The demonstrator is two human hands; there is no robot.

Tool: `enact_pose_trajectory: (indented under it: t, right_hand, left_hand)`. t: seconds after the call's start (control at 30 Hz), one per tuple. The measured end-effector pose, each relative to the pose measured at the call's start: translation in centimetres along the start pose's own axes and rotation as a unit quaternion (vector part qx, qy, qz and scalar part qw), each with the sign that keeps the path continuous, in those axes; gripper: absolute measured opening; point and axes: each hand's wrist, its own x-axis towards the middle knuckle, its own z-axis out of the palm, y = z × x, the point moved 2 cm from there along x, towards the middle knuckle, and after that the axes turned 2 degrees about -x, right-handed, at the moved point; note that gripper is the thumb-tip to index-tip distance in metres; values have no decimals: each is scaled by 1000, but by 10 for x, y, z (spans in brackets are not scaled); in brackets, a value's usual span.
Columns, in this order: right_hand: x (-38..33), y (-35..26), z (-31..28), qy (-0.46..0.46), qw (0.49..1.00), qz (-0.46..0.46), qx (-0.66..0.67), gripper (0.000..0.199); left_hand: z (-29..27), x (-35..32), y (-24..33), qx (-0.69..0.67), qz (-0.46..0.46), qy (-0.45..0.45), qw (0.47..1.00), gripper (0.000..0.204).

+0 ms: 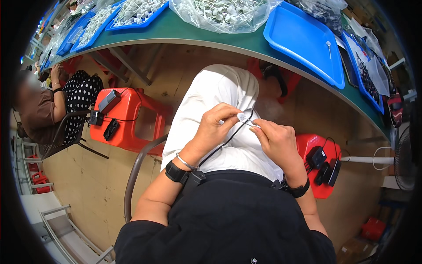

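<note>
Over my lap, my left hand (217, 125) and my right hand (277, 138) meet on a small clear-white plastic part with a thin stem (243, 117). The left fingertips pinch its rounded end; the right fingertips pinch the stem. A black cable (224, 143) runs from under the part down to a black device on my left wrist. I wear white trousers (220, 88) and a black top. Both wrists carry black bands.
A green worktable (184, 31) curves ahead with blue trays (303, 42), one nearly bare, and a clear bag of white parts (220, 13). Red stools (127, 119) (321, 165) with black devices stand on either side. A seated person (48, 105) is at left. A fan (406, 160) at right.
</note>
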Motion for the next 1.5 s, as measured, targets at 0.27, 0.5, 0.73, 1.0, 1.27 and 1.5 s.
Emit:
enact_pose_trajectory:
  t: [0.27,0.5,0.73,1.0,1.27,1.5]
  right_hand:
    - [2,-3,-1,-4,1000,-6,-15,18]
    - [0,-1,1,-5,1000,-9,-11,17]
    - [-1,-1,1,-33,999,24,17,17]
    - [-1,-3,-2,-138,973,138,123,21]
    - [-1,-8,-2,-155,958,141,194,19]
    - [-2,-2,2,-118,952,175,220,17]
  left_hand:
    - [-1,-2,-5,14,-12,-15,1000,15]
    - [-1,-2,-5,21,-4,-20,1000,17]
    - [0,-3,-7,33,1,-17,999,17]
    - [2,-3,-9,61,31,-1,998,16]
    - [0,-2,-9,-19,-25,18,999,11]
    - [1,-4,-15,-98,-79,-6,992,11]
